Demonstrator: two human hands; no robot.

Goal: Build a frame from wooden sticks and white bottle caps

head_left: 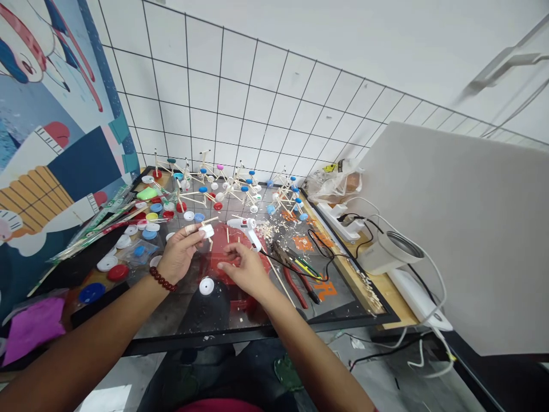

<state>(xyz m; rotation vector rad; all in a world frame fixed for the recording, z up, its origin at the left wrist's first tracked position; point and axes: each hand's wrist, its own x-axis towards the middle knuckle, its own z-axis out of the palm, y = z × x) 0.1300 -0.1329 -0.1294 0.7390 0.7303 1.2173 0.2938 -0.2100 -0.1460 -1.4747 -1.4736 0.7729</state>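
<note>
My left hand [180, 252], with a dark red bead bracelet on its wrist, pinches a white bottle cap [207, 231]. Thin wooden sticks [210, 220] show at the cap, though I cannot tell how they are joined to it. To its right is my right hand [245, 266], thumb and fingers apart with nothing between them. A white glue gun [245, 225] lies just beyond the right hand, its black cord running right. Another white cap [206, 285] lies nearer to me, below the gap between my hands. Several sticks lie on a red see-through surface [218, 252].
Several stick-and-cap models [244, 186] stand along the back by a wire grid. Loose coloured caps [118, 272] cover the left. Red-handled pliers [295, 280] and wood scraps [268, 229] lie right. A white power strip [341, 222] and cables line the right edge.
</note>
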